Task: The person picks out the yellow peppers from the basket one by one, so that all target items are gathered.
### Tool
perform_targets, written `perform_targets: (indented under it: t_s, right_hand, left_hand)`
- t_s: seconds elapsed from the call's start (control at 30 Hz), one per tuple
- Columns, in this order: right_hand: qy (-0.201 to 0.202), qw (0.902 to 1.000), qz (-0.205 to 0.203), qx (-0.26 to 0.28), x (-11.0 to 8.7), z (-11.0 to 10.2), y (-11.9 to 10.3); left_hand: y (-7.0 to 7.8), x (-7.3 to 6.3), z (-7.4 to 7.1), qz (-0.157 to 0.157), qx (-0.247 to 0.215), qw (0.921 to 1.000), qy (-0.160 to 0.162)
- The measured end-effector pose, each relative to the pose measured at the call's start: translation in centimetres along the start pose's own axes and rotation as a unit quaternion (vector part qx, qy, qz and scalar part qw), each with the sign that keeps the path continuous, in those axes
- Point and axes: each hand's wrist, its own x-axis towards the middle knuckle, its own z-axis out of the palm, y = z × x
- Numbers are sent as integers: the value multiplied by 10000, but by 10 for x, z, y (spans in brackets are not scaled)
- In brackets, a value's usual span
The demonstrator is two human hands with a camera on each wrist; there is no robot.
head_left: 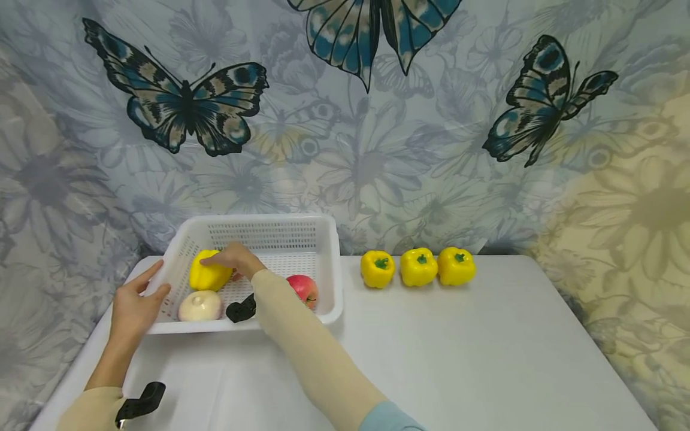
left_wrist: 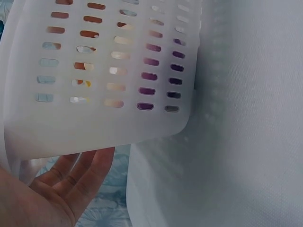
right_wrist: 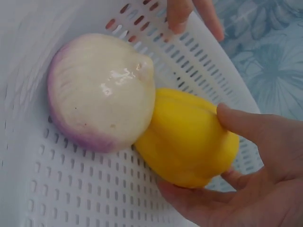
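A white slotted plastic basket (head_left: 323, 233) stands toward the left of the table. My left hand (head_left: 133, 306) holds its left rim, the thumb at the edge; in the left wrist view fingers (left_wrist: 92, 177) show along the basket wall. Inside the basket, my right hand (head_left: 237, 258) grips a yellow bell pepper (right_wrist: 189, 137) between thumb and fingers. Touching that pepper is a round white vegetable with purple sides, like a turnip (right_wrist: 102, 92), at the basket's front left. Partly hidden by my right forearm, a red apple (head_left: 303, 289) lies in the basket's right part.
Three more yellow bell peppers, a left one (head_left: 377, 269), a middle one (head_left: 418, 267) and a right one (head_left: 457, 266), stand in a row at the table's back edge. Behind the white table (head_left: 485, 359) hangs a butterfly-patterned cloth (head_left: 377, 149). Black straps show at both wrists.
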Motion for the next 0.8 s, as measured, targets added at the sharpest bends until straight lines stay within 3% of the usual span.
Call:
perform_targets:
  t_s: [0.27,0.47,0.8]
  right_hand:
    - [-120,9993,-2,350,-4,-7,1]
    - [460,9989,59,-28,-12,-10,-7]
    - [844,9915,-741,-653,-26,-19,-13]
  left_hand:
    - [-2,-1,1,40,-1,10000,-3]
    - [-1,0,0,61,-44,10000,-18]
    - [-2,-1,-2,92,75,9999,-52]
